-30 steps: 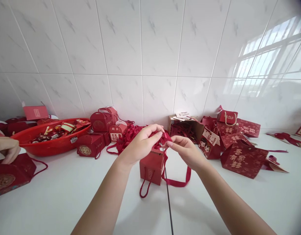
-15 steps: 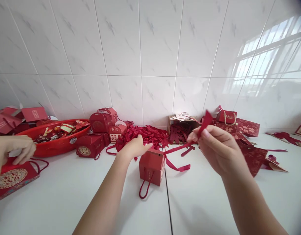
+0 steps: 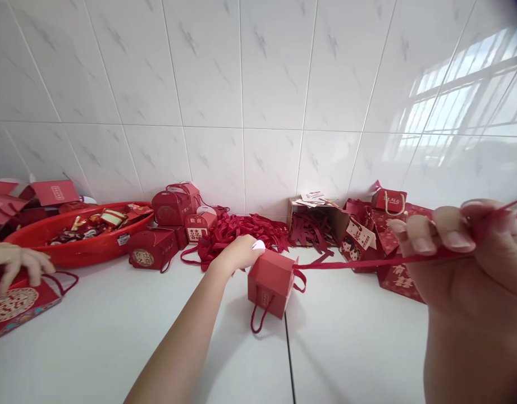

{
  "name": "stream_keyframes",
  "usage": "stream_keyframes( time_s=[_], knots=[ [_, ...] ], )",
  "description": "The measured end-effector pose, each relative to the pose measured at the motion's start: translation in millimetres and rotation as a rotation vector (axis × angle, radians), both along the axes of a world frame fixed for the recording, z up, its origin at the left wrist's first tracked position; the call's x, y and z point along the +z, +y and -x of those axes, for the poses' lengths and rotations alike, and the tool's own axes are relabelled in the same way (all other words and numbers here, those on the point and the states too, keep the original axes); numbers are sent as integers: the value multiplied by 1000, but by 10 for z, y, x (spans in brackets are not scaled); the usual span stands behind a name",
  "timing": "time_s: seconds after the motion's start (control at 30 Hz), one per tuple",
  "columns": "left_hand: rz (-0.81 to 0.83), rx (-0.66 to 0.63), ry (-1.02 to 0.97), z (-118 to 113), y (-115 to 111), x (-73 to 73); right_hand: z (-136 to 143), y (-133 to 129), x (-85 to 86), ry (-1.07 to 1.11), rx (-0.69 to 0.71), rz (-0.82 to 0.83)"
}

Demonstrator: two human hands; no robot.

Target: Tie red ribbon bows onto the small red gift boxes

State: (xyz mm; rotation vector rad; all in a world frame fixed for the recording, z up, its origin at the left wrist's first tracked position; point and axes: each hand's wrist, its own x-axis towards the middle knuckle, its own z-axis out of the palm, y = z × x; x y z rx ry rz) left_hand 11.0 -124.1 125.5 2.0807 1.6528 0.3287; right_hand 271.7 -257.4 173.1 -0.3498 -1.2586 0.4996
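Note:
A small red box (image 3: 271, 283) with a rope handle stands tilted on the white table (image 3: 351, 348). My left hand (image 3: 241, 253) is at its top left edge, thumb on the box; its other fingers are hidden behind the box, so its grip is unclear. From the box's right side a red ribbon (image 3: 367, 264) runs taut to my right hand (image 3: 464, 241), which is closed on it at the far right, close to the camera. A short ribbon loop hangs beside the box.
Behind lie a heap of red ribbons (image 3: 245, 230) and an open carton (image 3: 315, 221) of ribbon strips. Red gift boxes (image 3: 152, 249) and a red basin (image 3: 94, 244) of sweets stand left. Another person's hand (image 3: 20, 261) touches a red bag (image 3: 22, 306). More bags (image 3: 403, 280) lie right.
My right hand has moved right and nearer the camera, drawing the ribbon straight. The box has shifted slightly right and tilted. The other person's hand has moved a little left.

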Motion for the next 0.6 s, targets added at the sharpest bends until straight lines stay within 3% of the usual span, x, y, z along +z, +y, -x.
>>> stream_keyframes(
  time_s=[0.17, 0.33, 0.53, 0.6],
  knots=[
    [-51, -33, -2, -232, -70, -63, 35, 75, -20, -43, 83, 115],
    [-88, -28, -17, -315, -65, -122, 203, 312, -98, -253, 203, 477],
    [-44, -70, 21, -223, -58, -110, 499, 626, -393, -614, 313, 849],
    [-64, -81, 23, -241, -70, -122, 563, 722, -499, -638, 340, 904]
  ],
)
